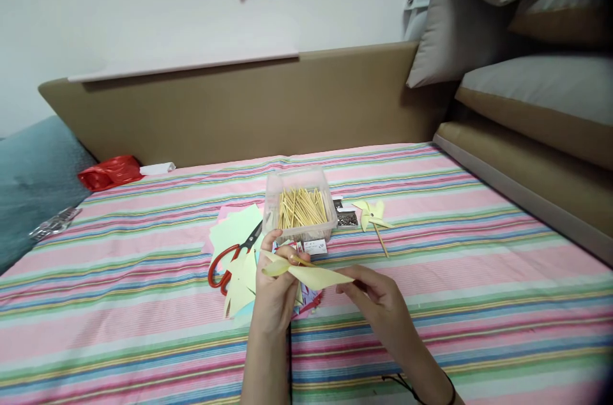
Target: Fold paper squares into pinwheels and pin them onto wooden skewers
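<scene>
A folded piece of pale yellow paper (316,276) is held up over a striped cloth (182,347), between the two hands. The left hand (278,280) has its fingers closed about the paper's nine o'clock end, where a fold curls up into a loop. The right hand (371,293) pinches the pointed tip at three o'clock between thumb and forefinger, and a black cord (453,389) circles that wrist. Beneath the hands, partly hidden, lies a heap of coloured scraps (310,300). At nine o'clock lie cut yellow pieces (242,293), and a little above them are scissors (249,240) with red handles, resting on sheets of paper (232,229). At twelve o'clock stands a clear box (293,179) of thin sticks (301,208). At one o'clock are small packets (347,219), touching or just beside the box, I cannot tell which; near them lies a yellow pinwheel (377,208) on its stick. Well apart at ten o'clock sits a red bag (115,172)
</scene>
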A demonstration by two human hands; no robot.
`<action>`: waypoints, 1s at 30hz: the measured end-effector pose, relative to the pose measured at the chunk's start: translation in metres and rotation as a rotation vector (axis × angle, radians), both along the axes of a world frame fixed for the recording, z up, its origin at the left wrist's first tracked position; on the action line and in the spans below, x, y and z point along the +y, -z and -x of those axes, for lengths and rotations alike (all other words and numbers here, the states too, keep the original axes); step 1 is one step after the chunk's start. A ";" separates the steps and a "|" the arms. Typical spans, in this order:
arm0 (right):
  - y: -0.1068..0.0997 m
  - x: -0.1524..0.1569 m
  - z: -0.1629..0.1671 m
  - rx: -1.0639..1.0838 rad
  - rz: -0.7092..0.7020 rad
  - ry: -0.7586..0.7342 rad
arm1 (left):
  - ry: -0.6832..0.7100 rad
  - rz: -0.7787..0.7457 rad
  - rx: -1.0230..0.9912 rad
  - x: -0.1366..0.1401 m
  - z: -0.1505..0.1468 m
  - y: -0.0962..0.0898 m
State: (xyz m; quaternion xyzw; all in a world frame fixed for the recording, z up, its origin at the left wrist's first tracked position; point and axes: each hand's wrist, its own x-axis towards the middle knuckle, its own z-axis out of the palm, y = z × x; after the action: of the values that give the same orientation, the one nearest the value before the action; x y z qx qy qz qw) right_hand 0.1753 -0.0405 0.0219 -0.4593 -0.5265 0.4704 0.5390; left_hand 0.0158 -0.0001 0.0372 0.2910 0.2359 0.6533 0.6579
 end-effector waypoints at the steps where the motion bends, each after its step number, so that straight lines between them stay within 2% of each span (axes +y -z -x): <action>1: 0.000 0.000 0.000 -0.014 -0.010 0.009 | 0.002 -0.006 0.001 0.000 0.001 0.000; 13: 0.002 -0.001 0.000 -0.048 -0.114 0.043 | 0.014 -0.055 -0.007 -0.001 -0.001 -0.002; 30: 0.004 -0.002 -0.001 -0.051 -0.130 0.007 | -0.020 -0.013 0.012 -0.002 -0.003 -0.006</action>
State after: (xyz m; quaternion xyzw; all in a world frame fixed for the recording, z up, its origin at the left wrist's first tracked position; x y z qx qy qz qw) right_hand 0.1763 -0.0423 0.0177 -0.4370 -0.5678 0.4215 0.5558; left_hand 0.0184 -0.0021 0.0432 0.2967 0.2386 0.6597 0.6479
